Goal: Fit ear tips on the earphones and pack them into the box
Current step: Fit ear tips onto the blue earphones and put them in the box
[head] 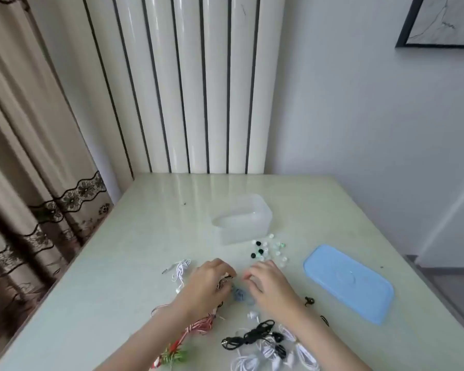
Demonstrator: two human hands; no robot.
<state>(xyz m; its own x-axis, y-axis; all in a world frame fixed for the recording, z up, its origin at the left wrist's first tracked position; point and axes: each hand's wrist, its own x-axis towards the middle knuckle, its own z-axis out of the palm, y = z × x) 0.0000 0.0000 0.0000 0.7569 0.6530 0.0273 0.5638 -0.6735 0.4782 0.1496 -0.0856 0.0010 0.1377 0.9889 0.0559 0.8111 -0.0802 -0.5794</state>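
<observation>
Earphones point(227, 281) pinched in the left hand point(209, 281), right hand point(268, 283) curled, grip unclear; loose ear tips point(268, 249) could roll off if nudged

Bright, even daylight, soft overall. Glossy counter point(150, 236) reflects the white wall panels point(188, 84) as pale streaks at its far edge. Shadows faint, only under the hands. Whole frame slightly soft and compressed; small items smeared. Wide-angle bending at edges, curtain point(24, 145) leaning.
</observation>
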